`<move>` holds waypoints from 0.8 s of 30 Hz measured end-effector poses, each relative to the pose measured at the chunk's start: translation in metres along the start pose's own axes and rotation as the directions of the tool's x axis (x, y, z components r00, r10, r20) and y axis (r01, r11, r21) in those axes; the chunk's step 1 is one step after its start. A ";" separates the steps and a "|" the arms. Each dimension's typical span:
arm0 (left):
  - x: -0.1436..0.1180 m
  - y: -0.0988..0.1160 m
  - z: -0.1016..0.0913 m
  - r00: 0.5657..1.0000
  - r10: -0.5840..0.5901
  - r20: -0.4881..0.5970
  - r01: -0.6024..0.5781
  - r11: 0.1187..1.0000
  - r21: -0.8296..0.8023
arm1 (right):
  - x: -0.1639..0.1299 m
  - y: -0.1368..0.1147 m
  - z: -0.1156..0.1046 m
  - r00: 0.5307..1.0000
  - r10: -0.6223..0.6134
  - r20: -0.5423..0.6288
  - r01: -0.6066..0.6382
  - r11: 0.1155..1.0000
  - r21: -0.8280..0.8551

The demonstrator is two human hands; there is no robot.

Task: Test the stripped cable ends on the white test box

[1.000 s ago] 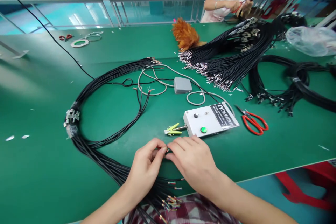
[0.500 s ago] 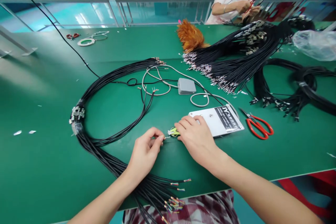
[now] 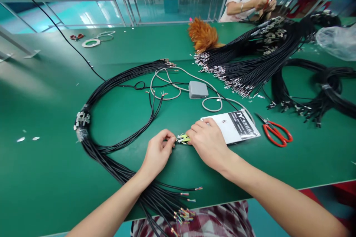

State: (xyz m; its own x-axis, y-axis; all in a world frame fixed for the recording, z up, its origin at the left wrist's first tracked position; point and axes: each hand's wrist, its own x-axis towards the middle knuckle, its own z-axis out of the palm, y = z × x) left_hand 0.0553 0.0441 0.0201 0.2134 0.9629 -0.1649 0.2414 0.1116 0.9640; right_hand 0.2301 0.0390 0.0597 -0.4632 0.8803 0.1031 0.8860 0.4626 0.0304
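Note:
My left hand (image 3: 159,150) is closed in a pinch on the end of a thin wire, mostly hidden by the fingers. The wire tip meets the jaws of a yellow-green clip (image 3: 182,139). Fingers of my right hand (image 3: 209,143) are closed round the back of that clip, in front of a white flat machine (image 3: 232,136) with a black and white label. Under my left forearm runs a bundle of black cables (image 3: 107,164), its stripped, coloured wire ends (image 3: 183,214) fanned out near the table's front edge.
Red-handled scissors (image 3: 276,133) lie right of the machine. Behind it sit a grey pedal-like box (image 3: 198,89) with looped cord, a large heap of black cables (image 3: 250,63) and an orange feather duster (image 3: 203,35). Across the table, a co-worker (image 3: 241,3) holds red-handled scissors.
My left hand has shifted slightly right and up, bringing the wire tip to the clip's jaws. My right hand stays on the clip. The view has tilted slightly.

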 end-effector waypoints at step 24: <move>0.002 0.000 -0.002 0.999 0.039 -0.003 -0.039 0.995 0.089 | -0.102 0.011 0.026 0.790 0.293 -0.538 -0.128 0.938 0.322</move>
State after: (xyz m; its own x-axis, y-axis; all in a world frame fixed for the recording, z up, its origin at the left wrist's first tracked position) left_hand 0.0534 0.0464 0.0202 0.2203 0.9672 -0.1267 0.3160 0.0521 0.9473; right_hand 0.2869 -0.0432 0.0239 -0.0952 0.7743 0.6256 0.8835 0.3552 -0.3052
